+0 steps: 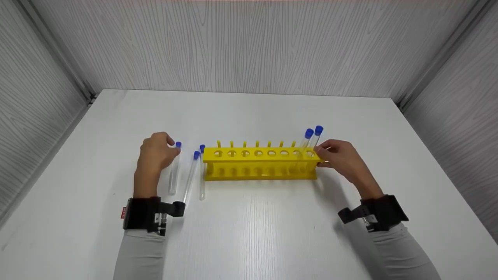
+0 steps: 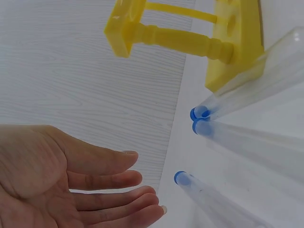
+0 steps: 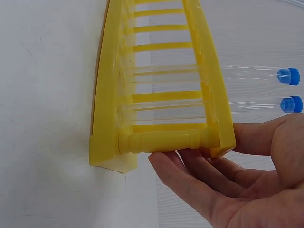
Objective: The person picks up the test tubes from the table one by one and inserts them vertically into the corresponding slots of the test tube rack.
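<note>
A yellow test tube rack (image 1: 260, 160) stands upright on the table. My right hand (image 1: 339, 156) grips its right end, thumb over the top plate and fingers beneath, around the end post (image 3: 164, 141). Two clear test tubes with blue caps (image 3: 288, 76) stand in the rack at that end. Left of the rack lie three more blue-capped tubes: one beside my left hand (image 1: 155, 153), a slanted tube (image 1: 190, 175), and another tube (image 1: 202, 181) close to the rack's left end. In the left wrist view my left hand holds nothing; its fingers are loosely bent near the nearest tube's cap (image 2: 180, 177).
The white table (image 1: 256, 229) meets a grey wood-grain panel (image 1: 249, 46) at the back, with similar panels on the left (image 1: 35, 97) and right (image 1: 459, 97). Several of the rack's holes hold no tube. A black camera band sits on each wrist.
</note>
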The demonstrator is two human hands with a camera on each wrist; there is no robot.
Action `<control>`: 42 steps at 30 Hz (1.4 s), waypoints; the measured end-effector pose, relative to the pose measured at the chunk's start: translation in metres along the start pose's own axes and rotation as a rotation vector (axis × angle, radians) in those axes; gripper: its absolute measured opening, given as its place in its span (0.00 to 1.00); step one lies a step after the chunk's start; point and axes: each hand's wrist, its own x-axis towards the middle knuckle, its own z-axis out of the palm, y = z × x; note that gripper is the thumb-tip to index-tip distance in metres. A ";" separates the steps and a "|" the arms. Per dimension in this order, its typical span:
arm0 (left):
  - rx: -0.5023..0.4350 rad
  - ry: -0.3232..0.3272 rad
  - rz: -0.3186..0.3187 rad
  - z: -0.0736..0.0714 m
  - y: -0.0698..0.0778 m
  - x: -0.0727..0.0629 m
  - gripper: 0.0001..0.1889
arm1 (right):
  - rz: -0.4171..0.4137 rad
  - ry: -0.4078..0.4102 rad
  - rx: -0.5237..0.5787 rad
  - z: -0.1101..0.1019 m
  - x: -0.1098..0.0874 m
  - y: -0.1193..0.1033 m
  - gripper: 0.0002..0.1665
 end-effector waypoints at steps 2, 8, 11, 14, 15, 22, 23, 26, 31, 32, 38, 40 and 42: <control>0.006 -0.002 -0.013 0.001 -0.002 0.001 0.23 | 0.007 -0.001 0.002 0.000 0.000 0.000 0.23; 0.021 -0.028 -0.044 0.003 -0.008 0.004 0.24 | 0.005 0.003 -0.010 0.001 0.000 -0.001 0.23; 0.029 -0.030 -0.049 0.004 -0.010 0.005 0.25 | 0.004 0.005 -0.021 0.001 0.000 -0.001 0.25; 0.033 -0.033 -0.058 0.006 -0.011 0.006 0.25 | 0.012 0.007 -0.028 0.001 0.000 -0.001 0.25; 0.034 -0.035 -0.062 0.007 -0.012 0.007 0.26 | 0.016 0.007 -0.026 0.001 0.001 -0.001 0.25; 0.015 -0.051 -0.098 0.010 -0.014 0.007 0.27 | 0.021 0.005 -0.019 0.000 0.002 -0.001 0.22; 0.014 -0.051 -0.098 0.011 -0.015 0.007 0.27 | 0.021 0.005 -0.020 0.000 0.002 -0.001 0.22; 0.020 -0.041 -0.089 0.013 -0.017 0.006 0.23 | 0.014 0.005 -0.020 0.000 0.001 -0.001 0.23; 0.033 -0.019 -0.074 0.017 -0.018 0.007 0.19 | -0.010 0.002 -0.017 0.000 0.000 0.000 0.25; 0.036 -0.016 -0.071 0.017 -0.018 0.007 0.19 | -0.012 0.002 -0.017 0.000 0.000 0.001 0.25; 0.042 -0.019 -0.083 0.020 -0.017 0.009 0.20 | 0.001 0.007 -0.019 0.000 0.002 0.001 0.24; 0.048 -0.022 -0.087 0.020 -0.017 0.009 0.21 | 0.002 0.007 -0.018 0.000 0.002 0.002 0.23; 0.055 -0.025 -0.091 0.021 -0.016 0.009 0.21 | -0.001 0.006 -0.017 0.000 0.002 0.002 0.24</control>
